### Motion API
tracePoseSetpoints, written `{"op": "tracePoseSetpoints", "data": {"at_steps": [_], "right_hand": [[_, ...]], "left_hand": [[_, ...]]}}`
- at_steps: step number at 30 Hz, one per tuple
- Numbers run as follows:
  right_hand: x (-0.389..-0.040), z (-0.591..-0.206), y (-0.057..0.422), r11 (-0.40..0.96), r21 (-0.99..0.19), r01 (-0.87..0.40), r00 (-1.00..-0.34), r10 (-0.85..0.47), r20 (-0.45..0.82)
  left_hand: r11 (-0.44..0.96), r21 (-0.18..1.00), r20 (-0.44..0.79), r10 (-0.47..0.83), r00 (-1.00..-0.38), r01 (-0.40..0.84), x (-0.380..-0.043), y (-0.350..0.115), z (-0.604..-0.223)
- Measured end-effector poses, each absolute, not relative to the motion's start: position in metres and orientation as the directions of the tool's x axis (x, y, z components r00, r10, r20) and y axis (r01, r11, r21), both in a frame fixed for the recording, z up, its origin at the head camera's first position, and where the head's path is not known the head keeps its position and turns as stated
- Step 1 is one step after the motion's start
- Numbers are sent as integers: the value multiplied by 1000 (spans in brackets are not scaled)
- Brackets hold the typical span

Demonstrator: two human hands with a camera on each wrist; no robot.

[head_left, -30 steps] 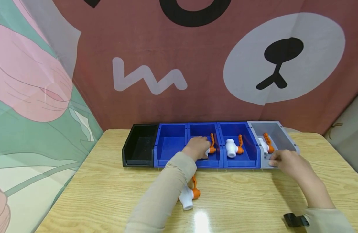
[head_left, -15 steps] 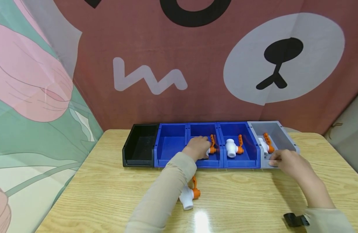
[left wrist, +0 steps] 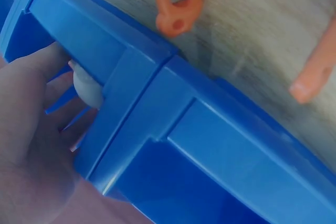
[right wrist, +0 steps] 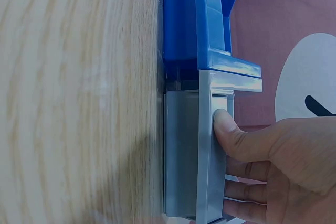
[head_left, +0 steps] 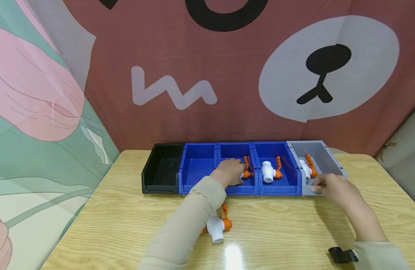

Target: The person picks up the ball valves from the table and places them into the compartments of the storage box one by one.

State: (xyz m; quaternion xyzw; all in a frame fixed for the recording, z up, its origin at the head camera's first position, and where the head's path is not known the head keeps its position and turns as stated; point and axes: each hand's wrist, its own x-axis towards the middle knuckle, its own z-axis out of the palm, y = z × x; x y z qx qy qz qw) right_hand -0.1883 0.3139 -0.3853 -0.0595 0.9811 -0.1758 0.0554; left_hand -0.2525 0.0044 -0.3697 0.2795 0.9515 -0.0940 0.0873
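In the middle blue bin [head_left: 239, 190], my left hand [head_left: 229, 171] grips a white ball valve with an orange lever handle [head_left: 246, 163]. Most of the valve's white body is hidden by the hand; its white end [left wrist: 87, 87] shows between the fingers and the bin front in the left wrist view. My right hand [head_left: 337, 187] holds the front lip of the grey bin [right wrist: 182, 150], thumb outside and fingers inside. Behind those fingers, another ball valve [head_left: 306, 169] lies in the grey bin.
A third valve [head_left: 268, 172] lies in the blue bin beside the grey one. On the table [head_left: 278, 232], a white valve [head_left: 215, 227] sits by my left sleeve, with another orange piece [head_left: 203, 230] partly covered. A black bin [head_left: 163, 168] ends the row at left.
My left forearm has shifted slightly left, uncovering an orange piece on the table. The left hand has moved marginally at the valve; the right hand stays put.
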Motion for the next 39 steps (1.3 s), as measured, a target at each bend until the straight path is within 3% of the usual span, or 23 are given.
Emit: {"op": "tracePoseSetpoints", "data": {"at_steps": [13,23,39], "right_hand": [[-187,-385,314,931,-354,-90,-988,-127,-84],[-188,-388,314,931,-356,-79,-990,-116,-85],[-189,-386,313,931,-355,-82,-989,-119,-85]], "left_hand": [[768,-48,-105,632,-768,639,-244,-18,-355],[704,-127,-18,703,-711,699,-231,-32,-345],[609,-150,115,793,-598,779,-193,-50,-339]]}}
